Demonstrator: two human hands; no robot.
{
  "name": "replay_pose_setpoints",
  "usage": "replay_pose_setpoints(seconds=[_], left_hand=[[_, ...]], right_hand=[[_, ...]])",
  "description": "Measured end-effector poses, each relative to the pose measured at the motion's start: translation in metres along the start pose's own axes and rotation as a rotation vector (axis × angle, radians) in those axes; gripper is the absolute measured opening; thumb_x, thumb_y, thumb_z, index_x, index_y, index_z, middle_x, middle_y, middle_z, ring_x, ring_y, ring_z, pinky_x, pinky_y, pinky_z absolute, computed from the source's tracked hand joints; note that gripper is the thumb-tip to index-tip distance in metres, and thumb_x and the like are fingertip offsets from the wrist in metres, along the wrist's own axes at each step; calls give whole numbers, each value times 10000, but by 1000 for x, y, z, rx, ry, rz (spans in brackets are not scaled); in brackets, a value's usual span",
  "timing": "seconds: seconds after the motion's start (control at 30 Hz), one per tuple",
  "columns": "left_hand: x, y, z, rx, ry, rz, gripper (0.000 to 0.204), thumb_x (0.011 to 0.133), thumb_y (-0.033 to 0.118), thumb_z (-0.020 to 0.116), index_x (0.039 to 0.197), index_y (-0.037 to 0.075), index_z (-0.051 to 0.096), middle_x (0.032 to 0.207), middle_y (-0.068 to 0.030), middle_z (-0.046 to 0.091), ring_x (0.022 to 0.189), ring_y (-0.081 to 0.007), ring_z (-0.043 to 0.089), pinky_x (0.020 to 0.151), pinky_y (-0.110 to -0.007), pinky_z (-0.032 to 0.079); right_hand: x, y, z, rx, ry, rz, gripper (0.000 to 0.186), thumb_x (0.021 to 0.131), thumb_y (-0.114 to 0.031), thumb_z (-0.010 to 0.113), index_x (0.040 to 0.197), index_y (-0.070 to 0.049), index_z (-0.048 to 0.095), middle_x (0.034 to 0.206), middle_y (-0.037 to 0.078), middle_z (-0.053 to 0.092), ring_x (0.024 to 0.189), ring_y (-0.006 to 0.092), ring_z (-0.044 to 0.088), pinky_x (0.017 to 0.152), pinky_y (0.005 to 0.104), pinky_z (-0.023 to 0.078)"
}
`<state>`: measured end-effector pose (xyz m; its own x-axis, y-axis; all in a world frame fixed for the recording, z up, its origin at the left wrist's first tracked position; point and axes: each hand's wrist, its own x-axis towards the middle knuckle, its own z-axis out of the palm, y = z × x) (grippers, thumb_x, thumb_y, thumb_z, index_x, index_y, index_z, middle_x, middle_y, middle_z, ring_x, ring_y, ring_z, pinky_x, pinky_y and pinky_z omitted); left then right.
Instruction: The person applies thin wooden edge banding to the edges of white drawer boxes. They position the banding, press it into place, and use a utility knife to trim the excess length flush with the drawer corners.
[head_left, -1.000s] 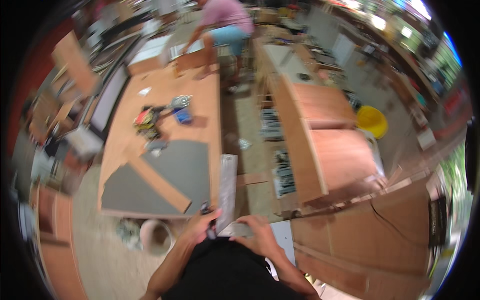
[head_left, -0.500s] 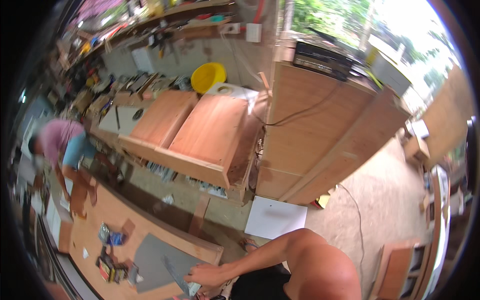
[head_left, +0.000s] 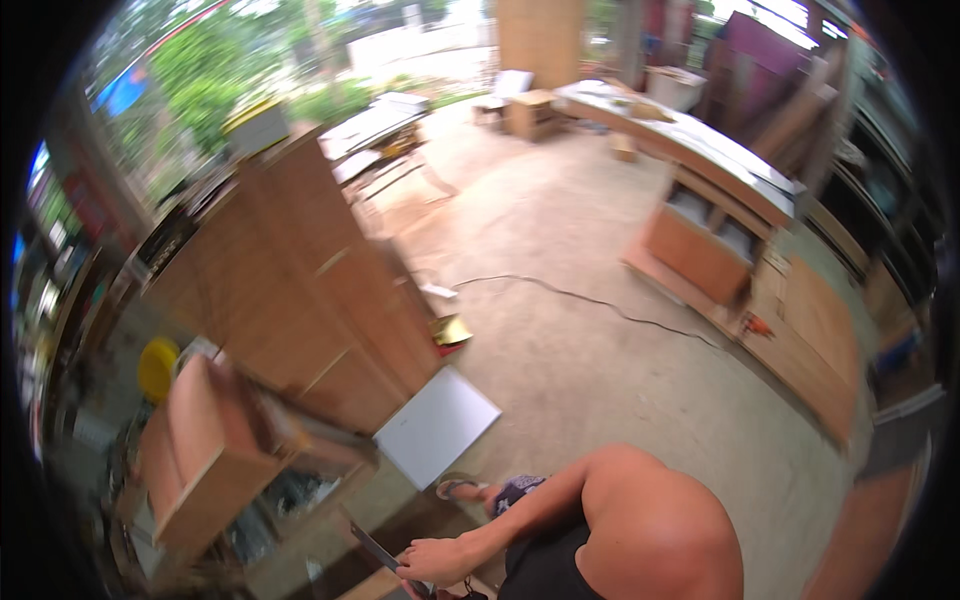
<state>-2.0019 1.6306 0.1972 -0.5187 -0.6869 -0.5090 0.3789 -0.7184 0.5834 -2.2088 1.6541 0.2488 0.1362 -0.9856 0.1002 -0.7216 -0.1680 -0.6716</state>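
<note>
Near the bottom edge my right hand point(head_left: 432, 562) is closed at the near part of a long, flat, dark grey blade-like tool point(head_left: 372, 545). The tool slants from its far tip at upper left down toward my body; its exact kind is blurred. A little skin of my left hand point(head_left: 412, 588) shows below the right hand, close to the tool's near end, but its fingers are mostly hidden. Beyond the hands, a white board point(head_left: 438, 425) lies on the floor next to my sandalled foot point(head_left: 460, 488).
At left stand a tall wooden cabinet point(head_left: 290, 270) and a smaller wooden unit point(head_left: 215, 490), with a yellow tub point(head_left: 158, 368) behind. A black cable point(head_left: 590, 297) crosses the concrete floor. At right are a long white-topped bench point(head_left: 690, 130) and a wooden panel point(head_left: 800, 330) bearing an orange tool point(head_left: 758, 325).
My view has swung right, bringing the open floor and right-hand bench into sight. The wooden worktop with the grey sheet and the other person have left view. My hands stay at the blade-like tool.
</note>
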Motion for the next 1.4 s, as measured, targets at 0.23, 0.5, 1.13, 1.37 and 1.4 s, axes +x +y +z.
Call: replay_pose_setpoints(seconds=[0.23, 0.5, 1.13, 1.37, 1.4], left_hand=[[-40, -60, 89, 370, -208, -235, 518, 1156, 407, 423, 1604, 159, 502, 1541, -143, 597, 1304, -281, 634, 924, -437, 606], [-26, -142, 64, -185, -561, -691, 529, 1138, 525, 472, 1652, 408, 425, 1115, -45, 681, 833, -143, 563, 664, -299, 497], [-199, -420, 213, -203, -517, -1172, 617, 1114, 607, 478, 1687, 417, 349, 1023, -5, 645, 769, -117, 497, 630, -247, 423], [-246, -466, 251, -66, -560, -1055, 654, 1082, 592, 558, 1680, 465, 326, 1482, -137, 529, 729, -109, 611, 685, -256, 562], [-255, -467, 252, -57, -545, -1019, 652, 1081, 592, 560, 1679, 465, 331, 1494, -146, 521, 713, -103, 598, 675, -252, 559]], right_hand=[[-169, -2, -26, 299, 271, 510, 495, 702, -97, 825, 1131, -12, 592, 1089, 214, 691, 1101, 444, 683, 882, 529, 551], [-280, 8, -49, 598, 518, 326, 452, 699, -77, 822, 1109, -14, 642, 1053, 153, 695, 1027, 352, 679, 867, 447, 539], [-720, 79, -73, 875, 234, 398, 704, 686, -69, 894, 1312, -24, 576, 1163, 205, 693, 1102, 379, 668, 932, 485, 534], [-742, 45, -56, 560, 134, 389, 627, 718, -189, 882, 1268, -29, 630, 1099, 243, 726, 1076, 435, 685, 910, 505, 530], [-740, 42, -52, 564, 151, 394, 668, 716, -198, 882, 1304, -30, 614, 1083, 243, 724, 1062, 445, 687, 913, 513, 530]])
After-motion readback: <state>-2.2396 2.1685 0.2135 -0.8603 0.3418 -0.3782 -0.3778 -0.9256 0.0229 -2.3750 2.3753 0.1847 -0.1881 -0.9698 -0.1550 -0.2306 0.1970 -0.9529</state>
